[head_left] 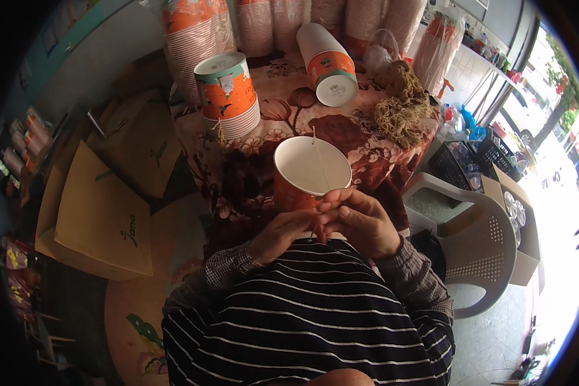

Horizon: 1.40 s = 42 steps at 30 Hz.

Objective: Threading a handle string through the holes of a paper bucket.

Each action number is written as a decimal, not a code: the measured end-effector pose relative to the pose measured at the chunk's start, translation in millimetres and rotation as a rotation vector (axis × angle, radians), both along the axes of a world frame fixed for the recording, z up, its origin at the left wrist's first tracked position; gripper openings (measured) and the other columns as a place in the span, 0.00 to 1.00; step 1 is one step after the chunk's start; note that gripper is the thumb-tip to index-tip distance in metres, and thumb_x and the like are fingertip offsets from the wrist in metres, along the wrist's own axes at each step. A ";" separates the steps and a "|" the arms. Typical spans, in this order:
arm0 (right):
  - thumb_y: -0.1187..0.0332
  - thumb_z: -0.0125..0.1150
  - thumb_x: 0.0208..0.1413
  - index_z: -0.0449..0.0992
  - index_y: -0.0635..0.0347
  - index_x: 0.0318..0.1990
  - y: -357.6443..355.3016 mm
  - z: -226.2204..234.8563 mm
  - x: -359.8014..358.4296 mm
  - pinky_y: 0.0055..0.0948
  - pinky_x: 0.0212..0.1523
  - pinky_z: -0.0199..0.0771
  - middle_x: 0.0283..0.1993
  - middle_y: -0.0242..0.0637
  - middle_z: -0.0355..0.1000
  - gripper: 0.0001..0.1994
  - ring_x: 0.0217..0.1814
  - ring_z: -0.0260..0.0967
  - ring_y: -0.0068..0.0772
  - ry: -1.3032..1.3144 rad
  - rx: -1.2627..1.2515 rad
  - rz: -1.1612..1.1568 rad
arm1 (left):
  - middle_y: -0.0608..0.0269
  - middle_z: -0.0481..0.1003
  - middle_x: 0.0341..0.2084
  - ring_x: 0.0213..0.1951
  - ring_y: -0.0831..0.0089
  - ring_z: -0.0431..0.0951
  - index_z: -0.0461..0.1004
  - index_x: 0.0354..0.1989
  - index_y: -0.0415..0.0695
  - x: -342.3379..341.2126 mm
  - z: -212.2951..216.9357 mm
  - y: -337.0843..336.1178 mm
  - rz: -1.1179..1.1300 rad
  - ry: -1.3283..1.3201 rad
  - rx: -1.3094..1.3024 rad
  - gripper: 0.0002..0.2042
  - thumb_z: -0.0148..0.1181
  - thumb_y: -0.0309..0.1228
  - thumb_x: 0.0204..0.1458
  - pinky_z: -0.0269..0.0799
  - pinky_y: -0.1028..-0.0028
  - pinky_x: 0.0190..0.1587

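Note:
A paper bucket (302, 168) with a white inside and an orange printed outside stands mouth up in front of me, at the near edge of the table. A thin string (322, 159) passes through its far rim and crosses the mouth to my fingers. My right hand (365, 222) pinches the string by the near rim. My left hand (283, 233) is closed, its fingertips meeting the right ones against the bucket's near side; what it grips is hidden. On the table, a bundle of tan strings (402, 109) lies at the right, and an upside-down bucket stack (228, 96) stands at the left.
A flowered cloth (283, 122) covers the table. Another bucket stack (328, 67) lies on its side; tall wrapped stacks (254, 29) line the back. A cardboard box (103, 215) stands on the left, a plastic chair (479, 251) on the right, with black crates (453, 170) beyond.

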State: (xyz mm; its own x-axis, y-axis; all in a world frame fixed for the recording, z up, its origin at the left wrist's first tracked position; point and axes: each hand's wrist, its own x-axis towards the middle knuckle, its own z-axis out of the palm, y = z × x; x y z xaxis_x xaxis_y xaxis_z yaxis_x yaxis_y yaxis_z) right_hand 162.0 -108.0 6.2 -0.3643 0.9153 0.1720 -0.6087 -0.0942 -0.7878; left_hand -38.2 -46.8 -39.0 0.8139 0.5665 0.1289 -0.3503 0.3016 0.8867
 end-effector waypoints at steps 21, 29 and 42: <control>0.76 0.61 0.54 0.71 0.66 0.54 -25.2 -16.4 4.2 0.26 0.41 0.75 0.43 0.45 0.74 0.19 0.40 0.75 0.26 -0.887 0.391 -0.250 | 0.55 0.75 0.26 0.28 0.58 0.77 0.75 0.33 0.38 3.6 7.2 -12.6 0.404 0.338 1.282 0.05 0.62 0.22 0.48 0.72 0.66 0.32; 0.73 0.60 0.58 0.70 0.66 0.50 -21.1 -38.0 -2.7 0.24 0.37 0.75 0.34 0.37 0.76 0.14 0.35 0.75 0.23 -0.999 0.360 -0.307 | 0.55 0.75 0.26 0.29 0.63 0.78 0.74 0.33 0.38 -1.4 9.6 -12.7 0.371 0.379 1.049 0.03 0.59 0.24 0.53 0.72 0.70 0.32; 0.66 0.56 0.62 0.72 0.63 0.40 -21.7 -54.9 -5.9 0.19 0.25 0.66 0.23 0.28 0.70 0.08 0.23 0.66 0.16 -0.726 0.071 -0.279 | 0.72 0.66 0.18 0.21 0.85 0.64 0.72 0.29 0.40 -13.9 -5.5 2.7 0.334 0.414 0.447 0.27 0.36 0.51 0.66 0.60 0.83 0.25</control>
State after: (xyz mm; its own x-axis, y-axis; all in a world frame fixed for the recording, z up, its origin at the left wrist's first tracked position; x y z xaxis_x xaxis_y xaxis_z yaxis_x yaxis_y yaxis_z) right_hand 156.1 -129.7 -48.8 -0.1664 0.9852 0.0404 0.0681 0.0523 -0.9963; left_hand -52.1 -44.1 -44.5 0.6377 0.7602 0.1248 0.0334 -0.1891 0.9814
